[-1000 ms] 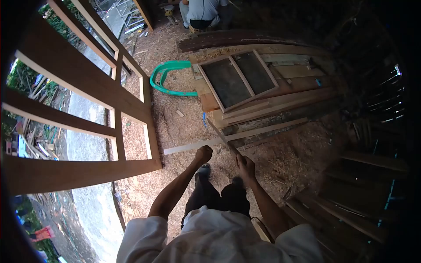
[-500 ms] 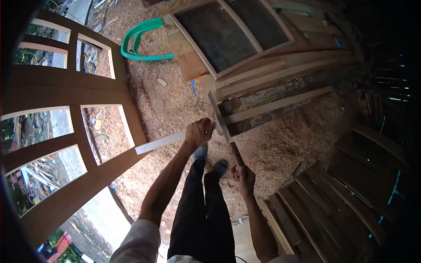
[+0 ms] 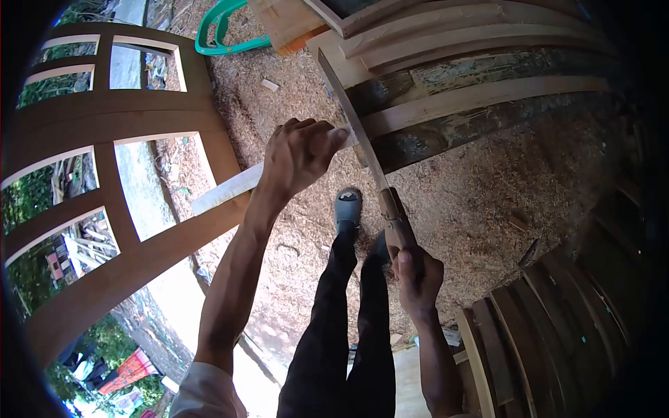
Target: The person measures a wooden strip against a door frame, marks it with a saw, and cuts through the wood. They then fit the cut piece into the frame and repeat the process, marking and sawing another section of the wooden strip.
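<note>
My left hand (image 3: pixel 298 155) is wrapped round a pale wooden strip (image 3: pixel 233 189), its thumb pointing toward the saw. One end of the strip sticks out to the left below my wrist. My right hand (image 3: pixel 417 279) is closed on the handle of a handsaw (image 3: pixel 357 129). The blade points up and away and crosses the strip's line just right of my left thumb; whether the teeth are in the wood I cannot make out. Beyond the blade, a pale length of wood (image 3: pixel 481 99) lies in line with the strip on a dark, rough timber (image 3: pixel 446 136).
A wooden frame with openings (image 3: pixel 104 129) stands at the left. A green plastic loop-shaped piece (image 3: pixel 230 49) lies at the back. Boards (image 3: pixel 516 341) are stacked at the lower right. Wood shavings cover the ground round my sandalled foot (image 3: pixel 348 205).
The view has come closer and dipped, so the green piece and framed panel sit higher. My left hand still grips the strip; the saw stays across it, its handle now nearer the wood.
</note>
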`<state>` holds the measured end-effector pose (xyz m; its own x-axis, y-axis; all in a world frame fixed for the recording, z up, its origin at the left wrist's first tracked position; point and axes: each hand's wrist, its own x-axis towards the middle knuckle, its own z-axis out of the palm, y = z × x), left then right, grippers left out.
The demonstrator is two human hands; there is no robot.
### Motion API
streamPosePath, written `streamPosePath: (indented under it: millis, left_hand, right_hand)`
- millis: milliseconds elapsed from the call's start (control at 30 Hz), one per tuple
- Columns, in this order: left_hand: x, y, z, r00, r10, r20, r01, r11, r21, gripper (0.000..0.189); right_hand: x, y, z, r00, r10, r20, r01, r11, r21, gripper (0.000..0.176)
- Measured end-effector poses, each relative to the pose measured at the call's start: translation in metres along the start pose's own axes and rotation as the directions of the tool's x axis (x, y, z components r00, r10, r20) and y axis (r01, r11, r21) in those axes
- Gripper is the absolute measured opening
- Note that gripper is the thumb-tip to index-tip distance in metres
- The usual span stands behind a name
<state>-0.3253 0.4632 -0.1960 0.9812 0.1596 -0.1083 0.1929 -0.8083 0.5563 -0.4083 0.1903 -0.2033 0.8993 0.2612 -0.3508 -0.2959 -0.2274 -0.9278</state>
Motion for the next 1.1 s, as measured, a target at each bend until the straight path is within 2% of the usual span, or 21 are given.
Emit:
streamPosePath:
  millis: [33,67,133,267,300,333,367,400,433,467,500,567,633,733,800,833,900,967,1033,1067,1100]
  left_hand:
    - [-0.003,0.007,-0.004,0.987,-0.148,0.058,0.150,0.988,-0.032,0.050]
    - [-0.001,0.009,-0.006,0.989,-0.140,0.046,0.141,0.990,-0.030,0.050]
    - [0.002,0.010,-0.008,0.927,-0.333,0.172,0.343,0.939,-0.034,0.054]
    - [0.005,0.000,-0.007,0.907,-0.346,0.240,0.369,0.927,-0.060,0.061]
    - [0.004,-0.001,-0.005,0.907,-0.346,0.239,0.369,0.928,-0.058,0.061]
    - [0.002,-0.003,-0.002,0.932,-0.318,0.172,0.336,0.938,-0.084,0.060]
    - [-0.001,-0.004,0.002,0.951,-0.292,0.105,0.303,0.947,-0.109,0.059]
    - [-0.004,0.000,0.001,0.949,-0.296,0.106,0.307,0.945,-0.114,0.059]
    - [-0.007,0.005,0.000,0.960,-0.278,0.044,0.279,0.960,-0.026,0.057]
    - [-0.009,0.010,-0.001,0.969,-0.248,-0.019,0.248,0.966,0.065,0.055]
    - [-0.008,0.011,0.000,0.969,-0.246,-0.023,0.247,0.967,0.061,0.055]
    - [-0.008,0.013,0.002,0.942,-0.336,-0.011,0.336,0.939,0.075,0.054]
    - [-0.007,0.005,0.004,0.947,-0.320,-0.022,0.321,0.945,0.066,0.054]
    - [-0.007,-0.001,0.004,0.947,-0.322,0.005,0.322,0.947,0.004,0.054]
    - [-0.004,-0.003,0.004,0.946,-0.321,0.044,0.323,0.945,-0.044,0.054]
    - [-0.005,-0.006,0.005,0.950,-0.310,0.039,0.311,0.950,-0.031,0.055]
    - [-0.006,-0.006,0.006,0.954,-0.299,0.039,0.299,0.954,-0.016,0.056]
    - [-0.003,-0.005,0.004,0.929,-0.354,0.107,0.355,0.935,0.008,0.057]
    - [-0.004,-0.004,0.003,0.928,-0.356,0.109,0.359,0.933,-0.008,0.057]
    - [-0.003,-0.004,0.002,0.930,-0.352,0.104,0.356,0.934,-0.027,0.057]
    - [-0.003,-0.001,-0.001,0.928,-0.360,0.100,0.364,0.931,-0.027,0.057]
  right_hand:
    - [0.001,0.000,0.000,1.000,0.023,0.005,-0.023,0.998,0.051,0.030]
    - [0.003,-0.002,-0.002,1.000,0.009,0.003,-0.009,0.999,0.054,0.030]
    - [0.006,-0.010,-0.006,0.996,-0.053,0.066,0.059,0.993,-0.102,0.030]
    - [0.009,-0.033,-0.013,0.991,0.021,0.129,-0.003,0.991,-0.136,0.030]
    - [0.009,-0.036,-0.013,0.986,0.086,0.141,-0.093,0.995,0.041,0.030]
    - [0.008,-0.037,-0.011,0.975,0.151,0.163,-0.184,0.959,0.215,0.030]
    - [0.008,-0.036,-0.008,0.974,0.155,0.164,-0.189,0.959,0.213,0.030]
    - [0.009,-0.036,-0.004,0.987,0.102,0.125,-0.117,0.985,0.123,0.031]
    - [0.009,-0.036,0.000,0.994,0.047,0.094,-0.050,0.998,0.028,0.031]
    - [0.009,-0.036,0.009,0.997,0.036,0.071,-0.039,0.998,0.051,0.032]
    - [0.011,-0.033,0.013,0.997,0.032,0.071,-0.035,0.998,0.047,0.032]
    - [0.012,-0.024,0.019,0.994,-0.028,0.103,0.037,0.995,-0.089,0.033]
    - [0.008,-0.020,0.024,0.995,-0.050,0.082,0.055,0.996,-0.068,0.033]
    - [-0.002,-0.023,0.026,0.994,-0.109,0.020,0.111,0.985,-0.135,0.034]
    - [-0.004,-0.024,0.029,0.964,-0.267,-0.006,0.260,0.943,-0.210,0.032]
    - [-0.003,-0.025,0.027,0.962,-0.273,-0.016,0.263,0.941,-0.214,0.032]
    - [-0.004,-0.026,0.023,0.985,-0.170,0.035,0.174,0.959,-0.226,0.031]
    - [-0.009,-0.026,0.019,0.990,-0.132,0.038,0.137,0.967,-0.215,0.030]
    - [-0.021,-0.039,0.017,0.999,-0.039,0.001,0.039,0.993,-0.109,0.046]
    - [-0.031,-0.025,0.012,0.994,-0.106,-0.024,0.100,0.977,-0.190,0.048]
    - [-0.038,-0.023,0.008,0.994,-0.106,-0.015,0.101,0.977,-0.190,0.048]
